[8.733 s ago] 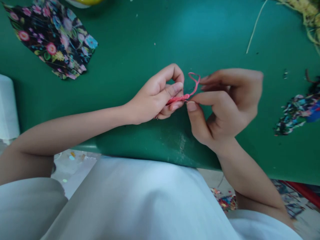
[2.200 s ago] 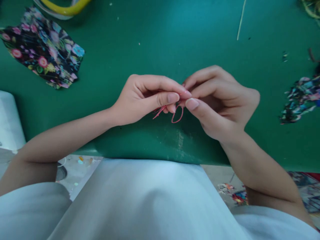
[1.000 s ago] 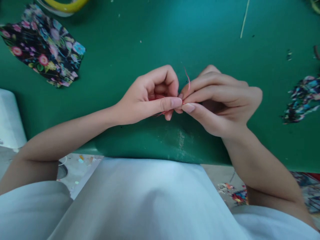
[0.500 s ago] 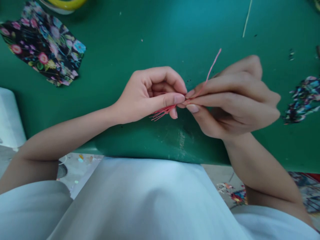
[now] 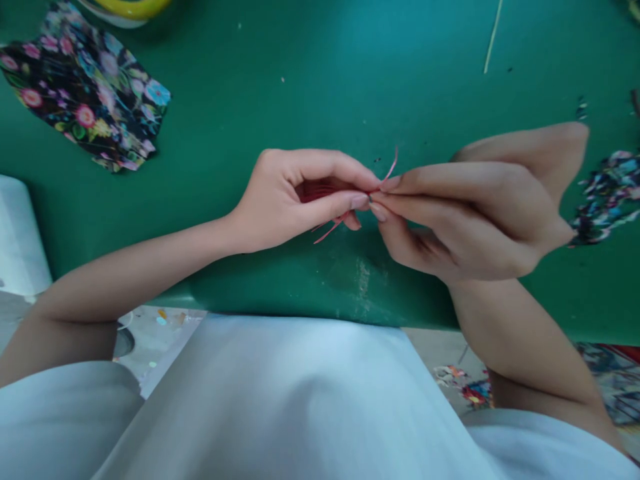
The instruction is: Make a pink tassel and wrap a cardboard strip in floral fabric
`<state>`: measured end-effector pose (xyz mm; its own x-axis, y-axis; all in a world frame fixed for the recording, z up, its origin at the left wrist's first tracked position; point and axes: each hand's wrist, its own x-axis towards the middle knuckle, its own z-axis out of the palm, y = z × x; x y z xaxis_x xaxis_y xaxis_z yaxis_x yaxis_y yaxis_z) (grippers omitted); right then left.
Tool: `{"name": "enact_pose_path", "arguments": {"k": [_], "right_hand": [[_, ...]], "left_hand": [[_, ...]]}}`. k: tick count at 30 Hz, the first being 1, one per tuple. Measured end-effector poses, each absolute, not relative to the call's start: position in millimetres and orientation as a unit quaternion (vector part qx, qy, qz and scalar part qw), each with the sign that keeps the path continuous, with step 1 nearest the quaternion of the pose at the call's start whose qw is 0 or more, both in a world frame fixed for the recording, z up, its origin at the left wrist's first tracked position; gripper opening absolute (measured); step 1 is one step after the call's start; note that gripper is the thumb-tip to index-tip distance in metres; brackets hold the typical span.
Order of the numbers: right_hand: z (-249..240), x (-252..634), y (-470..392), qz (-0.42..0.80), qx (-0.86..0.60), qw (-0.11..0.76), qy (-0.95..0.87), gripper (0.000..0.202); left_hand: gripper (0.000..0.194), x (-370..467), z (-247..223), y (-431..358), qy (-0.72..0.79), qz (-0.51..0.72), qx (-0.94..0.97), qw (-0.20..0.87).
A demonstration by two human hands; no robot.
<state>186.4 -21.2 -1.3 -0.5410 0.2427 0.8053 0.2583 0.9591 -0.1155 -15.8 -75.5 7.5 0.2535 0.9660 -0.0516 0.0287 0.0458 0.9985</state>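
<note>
1. Holding a bundle of red threads (image 5: pixel 320 192) in the left hand (image 5: pixel 280 203), thumb and index closed in a narrow pinch, just over the green tabletop (image 5: pixel 225 87), near the middle of its near edge.
2. Reaching in from the other side with the right hand (image 5: pixel 485 213), fingertips drawn tight together around a thin red thread (image 5: pixel 394 163) at the bundle's right end. Hard to tell exactly how much is gripped in there, since mostly hidden by fingers.
3. Key bit, layout-wise: long axis running roughly left to right, about parallel to the tabletop's near edge. Mostly tucked inside the left hand, so way closer to that one, with only the right end meeting the right fingertips.
4. Loose strands poking out below the left thumb, slanting down-left toward the near edge. Thin thread tip sticking up the opposite way, toward the far side, right by where both sets of fingertips meet.
5. Off toward the far left corner: a floral fabric piece (image 5: pixel 95 97), lying flat, well apart from both hands. Over by the right edge: a pile of fabric scraps (image 5: pixel 613 190), partly behind the right hand from this angle.
</note>
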Motion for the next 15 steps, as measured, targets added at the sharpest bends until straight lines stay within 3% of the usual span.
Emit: {"name": "enact_pose_path", "arguments": {"k": [5,8,12,15], "right_hand": [[5,189,-20,-0.056,-0.136,0.407,-0.902,0.019],[-1,185,-20,-0.045,-0.143,0.435,-0.888,0.016],[-9,178,-21,0.003,-0.138,0.513,-0.847,0.011],[-7,176,-22,0.142,-0.241,0.457,-0.844,0.018]], "left_hand": [[0.019,-16,8,-76,0.454,0.394,0.566,0.564],[0.020,-16,8,-75,0.456,0.390,0.564,0.567],[0.019,-16,8,-75,0.442,0.402,0.567,0.567],[0.020,-15,9,-76,0.443,0.409,0.560,0.568]]}}
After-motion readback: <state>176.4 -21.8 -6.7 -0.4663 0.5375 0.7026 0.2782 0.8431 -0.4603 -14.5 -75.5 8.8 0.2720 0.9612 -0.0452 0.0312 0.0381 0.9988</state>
